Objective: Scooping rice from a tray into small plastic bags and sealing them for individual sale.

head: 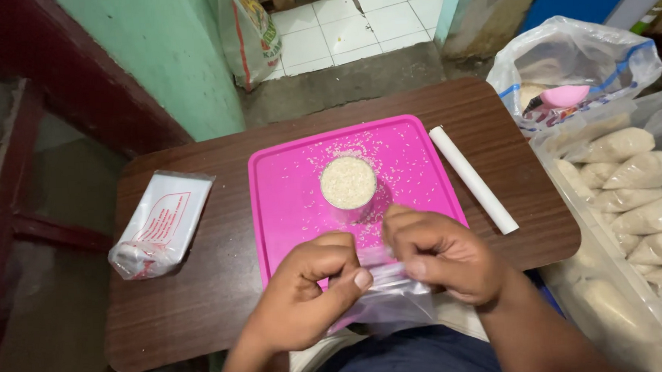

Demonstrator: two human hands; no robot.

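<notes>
Both hands, left (306,291) and right (442,259), pinch the mouth of a small clear plastic bag (395,298) at the near edge of the pink tray (287,203); rubbing its layers apart with thumb and forefinger, just short of the full cup of grain (348,184), probably opens it cleanest.

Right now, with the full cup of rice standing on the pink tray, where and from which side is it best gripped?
Probably around the side wall of the cup of rice, below the rim, coming from the near side where both hands work. It stands upright and is filled to the brim, so a level sideways grip suits it better than one from above. The left hand and right hand both pinch a clear plastic bag.
</notes>
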